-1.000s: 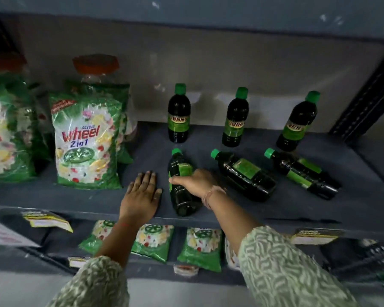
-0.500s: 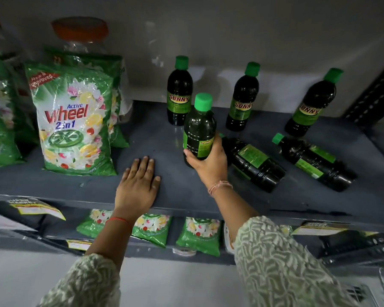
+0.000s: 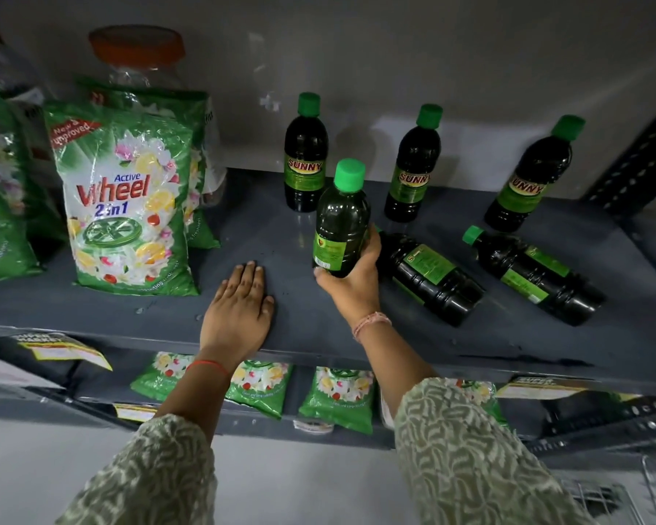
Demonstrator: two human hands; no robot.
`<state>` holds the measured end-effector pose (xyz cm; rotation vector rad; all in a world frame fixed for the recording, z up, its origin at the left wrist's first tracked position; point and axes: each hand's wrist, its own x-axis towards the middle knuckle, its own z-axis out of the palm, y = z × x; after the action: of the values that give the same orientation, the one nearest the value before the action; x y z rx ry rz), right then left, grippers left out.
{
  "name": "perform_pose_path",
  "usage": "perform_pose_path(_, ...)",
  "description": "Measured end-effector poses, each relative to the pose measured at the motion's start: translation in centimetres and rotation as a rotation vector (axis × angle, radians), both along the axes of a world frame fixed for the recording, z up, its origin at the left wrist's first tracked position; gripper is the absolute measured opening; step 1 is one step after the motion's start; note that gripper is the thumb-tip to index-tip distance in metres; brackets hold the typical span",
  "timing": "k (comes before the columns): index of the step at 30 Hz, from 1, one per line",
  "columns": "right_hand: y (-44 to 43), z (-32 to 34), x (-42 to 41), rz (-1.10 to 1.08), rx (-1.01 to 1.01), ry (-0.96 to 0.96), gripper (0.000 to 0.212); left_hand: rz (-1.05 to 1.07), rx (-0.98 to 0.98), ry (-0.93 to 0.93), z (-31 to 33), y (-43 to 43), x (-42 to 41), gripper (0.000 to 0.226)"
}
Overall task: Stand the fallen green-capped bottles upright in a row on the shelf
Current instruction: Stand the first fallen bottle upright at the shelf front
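Observation:
My right hand (image 3: pixel 355 284) grips a dark green-capped bottle (image 3: pixel 341 221) near its base and holds it upright over the grey shelf (image 3: pixel 319 327). Whether its base touches the shelf is hidden by my fingers. Two more bottles lie on their sides to the right: one (image 3: pixel 430 278) just behind my right hand, the other (image 3: pixel 533 274) further right. Three bottles stand upright at the back: left (image 3: pixel 304 157), middle (image 3: pixel 413 168), right (image 3: pixel 527 180). My left hand (image 3: pixel 239 308) rests flat on the shelf, holding nothing.
A green Wheel detergent bag (image 3: pixel 124 206) stands at the left, more bags and an orange-lidded jar (image 3: pixel 137 54) behind it. Small green sachets (image 3: pixel 338 395) lie on the lower shelf. A perforated metal post (image 3: pixel 637 161) bounds the right side.
My right hand has picked the leftmost fallen bottle off the shelf and turned it upright. My left hand has stayed flat on the shelf.

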<state>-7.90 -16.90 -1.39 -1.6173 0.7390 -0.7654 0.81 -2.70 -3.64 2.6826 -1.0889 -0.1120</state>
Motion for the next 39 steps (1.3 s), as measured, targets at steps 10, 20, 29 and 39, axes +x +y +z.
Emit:
perform_pose_path(10, -0.4, 0.0, 0.1, -0.024, -0.013, 0.04, 0.072, -0.001, -0.004, 0.028, 0.2, 0.1, 0.1, 0.07)
perform_pose_path(20, -0.7, -0.3, -0.4, -0.03, -0.063, 0.116, 0.066, -0.01, 0.0, 0.037, 0.3, 0.2, 0.1, 0.07)
perform_pose_path(29, -1.9, -1.1, -0.4, 0.096, -0.013, 0.143, 0.085, -0.011, -0.001, 0.034, 0.4, 0.1, 0.0, 0.07)
perform_pose_path(39, 0.4, -0.5, -2.8, 0.062, -0.099, 0.269, 0.059, -0.042, -0.011, 0.029, 0.5, 0.3, -0.1, 0.064)
